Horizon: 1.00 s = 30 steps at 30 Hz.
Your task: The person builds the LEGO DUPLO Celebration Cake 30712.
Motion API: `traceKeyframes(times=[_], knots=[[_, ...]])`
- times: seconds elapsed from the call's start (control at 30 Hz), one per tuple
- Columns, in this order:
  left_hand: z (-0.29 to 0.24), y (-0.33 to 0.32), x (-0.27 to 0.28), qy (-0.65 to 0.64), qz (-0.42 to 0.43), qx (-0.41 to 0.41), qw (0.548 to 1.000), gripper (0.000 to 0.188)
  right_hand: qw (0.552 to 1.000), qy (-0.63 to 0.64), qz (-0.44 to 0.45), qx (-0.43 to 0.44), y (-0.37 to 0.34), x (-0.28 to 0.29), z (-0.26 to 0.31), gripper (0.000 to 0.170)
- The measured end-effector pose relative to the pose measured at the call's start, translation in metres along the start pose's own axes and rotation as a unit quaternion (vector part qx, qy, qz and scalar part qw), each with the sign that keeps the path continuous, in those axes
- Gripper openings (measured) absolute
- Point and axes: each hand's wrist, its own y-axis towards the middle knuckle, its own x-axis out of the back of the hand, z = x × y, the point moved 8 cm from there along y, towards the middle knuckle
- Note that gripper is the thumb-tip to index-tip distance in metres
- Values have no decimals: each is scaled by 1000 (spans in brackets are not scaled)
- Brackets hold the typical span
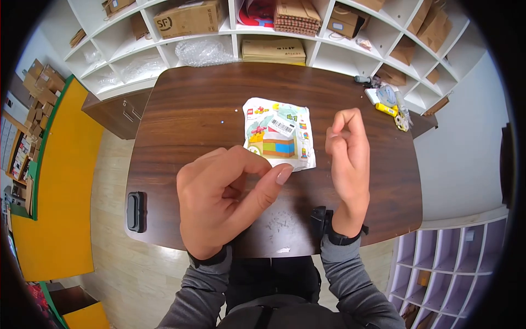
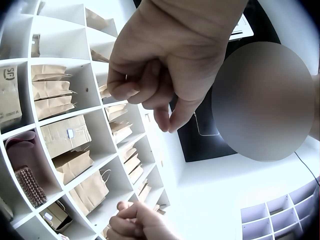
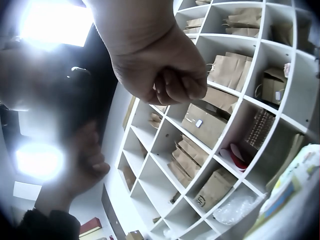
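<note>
A white packet with colourful brick pictures and a barcode label lies on the brown table. Above its lower left part is the left hand, raised, fingers curled and thumb tip close to the index finger, with nothing visible between them. To the right of the packet the right hand is held up, its fingers bent in towards the thumb, no object visible in it. Both wrist views show curled fingers on the left hand and the right hand. Part of the packet shows in the right wrist view.
A black case lies at the table's left edge. Yellow tape or tool and other small items sit at the back right. Grey specks are scattered near the front edge. White shelves with boxes and paper bags stand behind.
</note>
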Motion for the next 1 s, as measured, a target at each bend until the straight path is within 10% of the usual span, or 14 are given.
traceKeyframes(times=[0.4,0.63,0.8,1.0], knots=[[35,2,34,-144,-223,-4,964,25,943,-319,86,-39,-8,29,-97,11],[141,15,0,-4,-122,151,981,47,929,-323,117,-136,-19,17,-155,32],[202,-22,-41,-141,51,420,895,56,906,-336,112,-232,-22,9,-194,42],[234,-47,-59,-72,160,470,865,53,918,-238,116,-294,-31,8,-209,37]])
